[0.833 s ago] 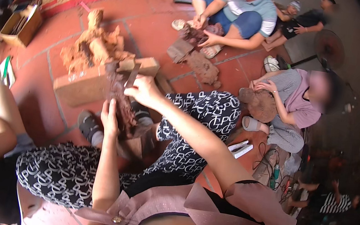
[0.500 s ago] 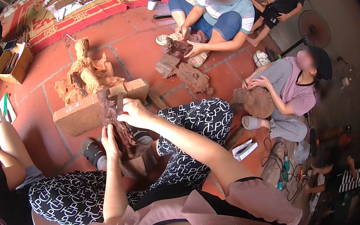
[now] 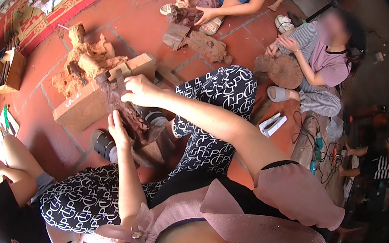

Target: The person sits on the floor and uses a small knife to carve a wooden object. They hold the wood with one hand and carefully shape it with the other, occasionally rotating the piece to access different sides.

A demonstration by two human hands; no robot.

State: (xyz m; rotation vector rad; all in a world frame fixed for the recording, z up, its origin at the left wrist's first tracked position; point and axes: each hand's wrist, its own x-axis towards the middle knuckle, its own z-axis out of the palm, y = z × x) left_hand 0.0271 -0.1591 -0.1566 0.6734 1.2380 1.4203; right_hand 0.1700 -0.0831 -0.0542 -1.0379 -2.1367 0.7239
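Observation:
A dark reddish-brown wood carving (image 3: pixel 131 116) leans between my knees, its narrow upper end against a long pale wooden block (image 3: pixel 76 106). My left hand (image 3: pixel 117 130) lies along the carving's near side, fingers extended and steadying it. Closed around a narrow flat dark tool (image 3: pixel 120 80), my right hand (image 3: pixel 140 90) works close to the carving's upper end. The tool's exact kind cannot be made out. Beneath the carving's lower end sits a dark wood chunk (image 3: pixel 153 150). A light orange carved figure (image 3: pixel 87 54) stands just beyond the block.
Opposite, a person handles another dark carving (image 3: pixel 184 15), near rough wood pieces (image 3: pixel 207 46). On the right, a seated person holds a round wood slab (image 3: pixel 281 70). Cables and a green power tool (image 3: pixel 319 141) lie farther right. A cardboard box (image 3: pixel 8 73) stands left.
The view has tilted downward, so the scene sits higher in the picture. Both hands stay at the carving, with the right still holding the flat tool by its upper end.

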